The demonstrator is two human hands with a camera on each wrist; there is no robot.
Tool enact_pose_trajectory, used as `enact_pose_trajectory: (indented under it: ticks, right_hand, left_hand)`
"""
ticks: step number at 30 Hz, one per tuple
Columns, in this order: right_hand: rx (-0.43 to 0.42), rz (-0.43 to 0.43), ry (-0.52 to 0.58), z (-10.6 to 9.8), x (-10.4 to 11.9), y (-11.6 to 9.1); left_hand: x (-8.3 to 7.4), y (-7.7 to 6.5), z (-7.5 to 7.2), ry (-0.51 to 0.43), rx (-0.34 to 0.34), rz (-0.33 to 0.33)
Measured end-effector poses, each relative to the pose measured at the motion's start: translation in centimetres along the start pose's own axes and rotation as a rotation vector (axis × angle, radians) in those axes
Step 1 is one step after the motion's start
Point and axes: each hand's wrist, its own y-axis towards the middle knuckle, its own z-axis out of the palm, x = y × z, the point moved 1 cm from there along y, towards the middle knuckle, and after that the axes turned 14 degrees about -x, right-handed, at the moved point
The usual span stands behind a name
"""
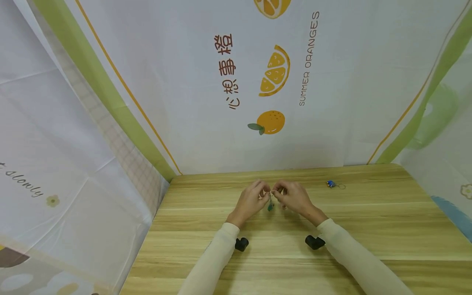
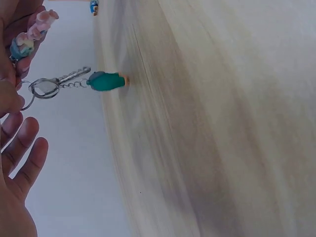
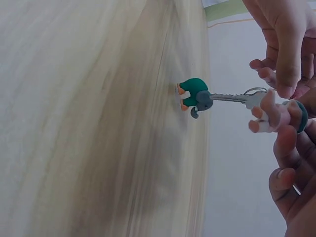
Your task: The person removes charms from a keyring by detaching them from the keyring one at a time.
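My left hand [image 1: 252,200] pinches a metal key ring [image 2: 45,89] between thumb and fingertips, its other fingers loosely spread. From the ring hang a silver key [image 3: 232,98] and, on a short chain, a green and grey elephant charm [image 2: 106,81] with orange feet. My right hand [image 1: 293,197] meets the left at the fingertips and holds a small pink figurine charm [image 3: 276,113] with a blue-green part. The right fingertips are right at the ring, partly hidden behind the charm. Both hands are raised above the wooden table [image 1: 206,192].
A blue charm with a ring [image 1: 330,184] lies on the table toward the back right. Black wrist camera mounts [image 1: 241,244] show beside both sleeves. A white cloth printed with oranges [image 1: 199,135] hangs behind the table's far edge, with more cloth at both sides.
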Motion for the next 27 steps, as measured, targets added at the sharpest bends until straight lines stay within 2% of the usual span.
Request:
enact_pose_trajectory:
  ticks: [5,17,22,27]
  right_hand:
    - [-0.005,-0.003,0.005,0.23,0.2,0.02]
    - [-0.04,-0.054,0.002,0.66,0.51,-0.16]
    - [-0.052,-0.052,0.003,0.74,0.51,-0.22]
    - [-0.008,0.036,0.029,0.34,0.4,-0.4]
  left_hand:
    - [-0.01,-0.01,-0.1,0.012,-0.018,0.034]
    - [-0.53,0.19,-0.06,0.021,-0.054,0.029]
    - [-0.6,0.18,-0.03,0.015,-0.068,-0.011]
    - [-0.26,0.25,-0.39,-0.016,-0.114,-0.072]
